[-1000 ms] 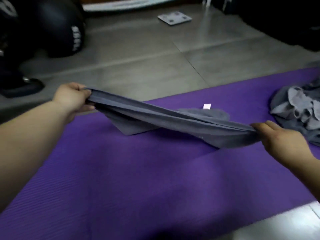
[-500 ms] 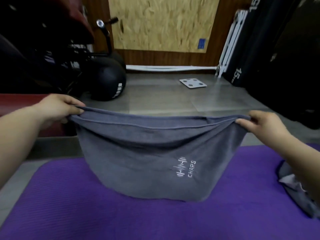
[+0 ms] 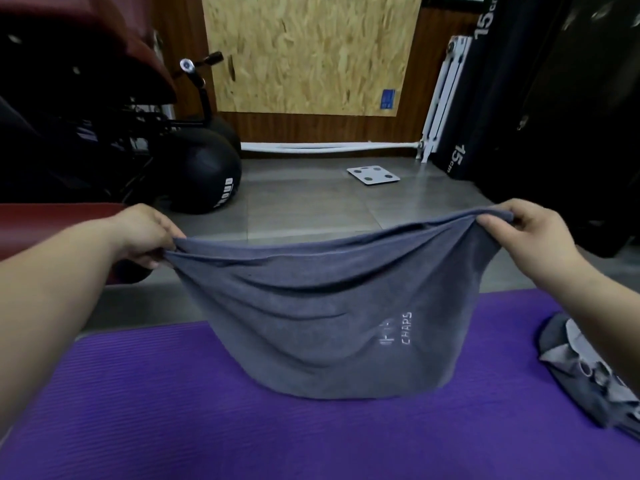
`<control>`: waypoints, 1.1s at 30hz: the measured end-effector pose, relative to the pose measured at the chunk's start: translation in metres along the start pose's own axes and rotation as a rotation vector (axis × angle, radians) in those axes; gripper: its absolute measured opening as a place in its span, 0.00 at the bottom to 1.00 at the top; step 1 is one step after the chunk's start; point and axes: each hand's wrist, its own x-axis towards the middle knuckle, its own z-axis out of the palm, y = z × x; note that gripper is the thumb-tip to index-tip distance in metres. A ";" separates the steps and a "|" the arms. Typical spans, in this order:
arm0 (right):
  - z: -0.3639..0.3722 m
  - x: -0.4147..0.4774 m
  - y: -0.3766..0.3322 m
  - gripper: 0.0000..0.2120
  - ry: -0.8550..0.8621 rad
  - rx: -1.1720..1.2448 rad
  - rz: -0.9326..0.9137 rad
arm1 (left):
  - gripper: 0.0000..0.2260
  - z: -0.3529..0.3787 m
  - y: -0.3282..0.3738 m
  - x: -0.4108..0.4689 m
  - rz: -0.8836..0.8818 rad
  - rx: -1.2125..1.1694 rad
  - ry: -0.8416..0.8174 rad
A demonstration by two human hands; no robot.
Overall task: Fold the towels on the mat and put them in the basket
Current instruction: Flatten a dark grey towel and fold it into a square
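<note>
I see the purple mat (image 3: 173, 410) spread across the floor below me. Over it hangs the grey towel (image 3: 329, 306), doubled over, its top edge stretched between both hands; whether its lower fold brushes the mat I cannot tell. A crumpled heap of towels (image 3: 575, 372) lies on the mat at the right, partly behind my right forearm. My left hand (image 3: 145, 233) pinches the towel's left corner, and my right hand (image 3: 530, 233) pinches the right corner, fingers curled over the hem.

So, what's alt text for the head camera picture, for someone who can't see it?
The left hand and right hand pinch a grey towel by its top edge, hanging it over a purple mat; crumpled towels lie at right.
</note>
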 end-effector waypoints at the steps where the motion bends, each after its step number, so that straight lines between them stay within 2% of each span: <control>1: -0.003 -0.002 0.003 0.05 0.004 0.039 0.036 | 0.16 0.002 -0.001 0.000 -0.001 0.049 -0.016; 3: -0.015 -0.005 0.011 0.16 -0.099 0.120 0.122 | 0.16 0.004 0.000 -0.002 -0.001 0.161 -0.066; 5: -0.031 -0.010 0.020 0.34 -0.349 0.101 0.255 | 0.16 0.004 0.003 -0.006 -0.013 0.260 -0.141; 6: -0.038 -0.011 0.027 0.39 -0.498 0.078 0.328 | 0.16 0.004 0.004 -0.008 -0.020 0.304 -0.179; 8: -0.050 -0.013 0.040 0.38 -0.762 0.045 0.418 | 0.16 0.001 0.007 -0.010 -0.036 0.385 -0.238; 10: -0.053 -0.014 0.042 0.21 -0.897 -0.052 0.447 | 0.15 0.000 0.011 -0.008 -0.042 0.402 -0.268; 11: -0.050 -0.013 0.042 0.11 -0.898 -0.132 0.431 | 0.15 0.000 0.013 -0.005 -0.037 0.375 -0.263; 14: -0.028 -0.001 0.046 0.17 -0.812 -0.584 0.269 | 0.13 0.009 0.022 0.009 -0.002 0.257 -0.152; 16: -0.014 0.009 0.044 0.15 -0.733 -0.904 0.114 | 0.12 0.015 0.029 0.022 0.041 0.148 -0.004; 18: -0.008 0.019 0.038 0.13 -0.564 -1.107 0.014 | 0.10 0.018 0.038 0.034 0.084 0.031 0.161; 19: -0.010 0.026 0.035 0.15 -0.483 -1.158 -0.015 | 0.09 0.018 0.043 0.040 0.109 -0.036 0.242; 21: -0.020 0.038 0.030 0.18 -0.322 -1.180 -0.058 | 0.12 0.014 0.054 0.047 0.169 -0.142 0.408; 23: -0.031 0.046 0.030 0.17 -0.158 -1.092 -0.116 | 0.13 0.009 0.063 0.049 0.239 -0.204 0.526; 26: -0.049 0.045 0.038 0.15 0.072 -0.891 -0.300 | 0.14 0.008 0.066 0.037 0.302 -0.253 0.539; 28: -0.058 0.044 0.058 0.17 0.074 -0.841 -0.322 | 0.14 0.019 0.061 0.025 0.338 -0.142 0.551; 30: -0.063 0.034 0.084 0.24 -0.007 -0.812 -0.250 | 0.15 0.039 0.048 0.010 0.404 0.007 0.537; 31: -0.063 0.022 0.100 0.27 -0.056 -0.791 -0.224 | 0.15 0.051 0.037 0.004 0.439 0.066 0.500; 33: -0.056 -0.012 0.131 0.28 -0.145 -0.754 -0.202 | 0.13 0.081 0.006 -0.008 0.499 0.177 0.414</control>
